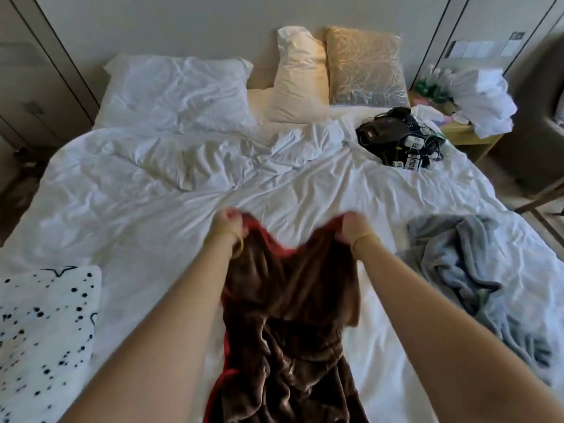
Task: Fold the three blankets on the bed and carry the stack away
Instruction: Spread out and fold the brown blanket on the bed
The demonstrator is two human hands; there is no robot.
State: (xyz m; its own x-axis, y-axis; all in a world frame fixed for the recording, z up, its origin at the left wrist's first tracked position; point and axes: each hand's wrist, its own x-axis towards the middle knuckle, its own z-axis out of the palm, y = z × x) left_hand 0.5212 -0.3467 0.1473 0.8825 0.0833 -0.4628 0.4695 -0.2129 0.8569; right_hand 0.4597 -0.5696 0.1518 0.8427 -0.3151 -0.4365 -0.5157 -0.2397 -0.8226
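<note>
A brown blanket (293, 300) with a red edge hangs bunched between my arms over the near part of the bed (171, 190). My left hand (227, 225) grips its top edge on the left, and my right hand (355, 228) grips the same edge on the right. A white blanket with black dots (45, 331) lies folded at the near left of the bed. Crumpled at the near right is a grey-blue blanket (467, 270).
Three pillows (180, 90) lean at the headboard. A black bag with cables and small devices (396, 137) lies on the far right of the mattress. A wooden nightstand (470, 138) with white cloth and bottles stands beyond it. A chair leg shows at right.
</note>
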